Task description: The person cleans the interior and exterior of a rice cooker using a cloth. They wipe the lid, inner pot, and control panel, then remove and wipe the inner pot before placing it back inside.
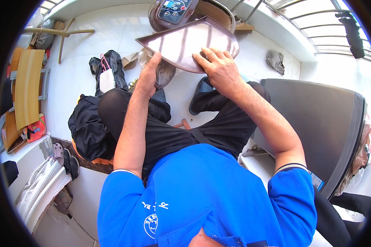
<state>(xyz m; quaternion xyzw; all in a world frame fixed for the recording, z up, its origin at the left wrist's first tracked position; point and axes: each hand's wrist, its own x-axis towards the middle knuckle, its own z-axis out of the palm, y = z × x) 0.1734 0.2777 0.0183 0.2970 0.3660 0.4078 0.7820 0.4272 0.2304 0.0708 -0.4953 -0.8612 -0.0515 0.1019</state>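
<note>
A glossy brown curved panel (185, 43) with one pointed corner is tilted before me, bright with reflections. My left hand (150, 72) is at its lower left edge, the thumb along the rim; a grey cloth (166, 73) hangs beside the fingers. On the panel's lower right part rests my right hand (218, 68), palm down with the fingers somewhat spread. Behind the panel stands an appliance with an oval rim and a button control panel (174, 10). Its inside is partly hidden by the panel.
A grey appliance cabinet (306, 120) stands at the right. Dark clothes (91, 123) lie by my left knee, with a black bag (113, 69) beyond them. A crumpled grey rag (275, 61) lies on the tiles. A wooden board (29, 88) leans at the left, near a crossed-leg stand (63, 33).
</note>
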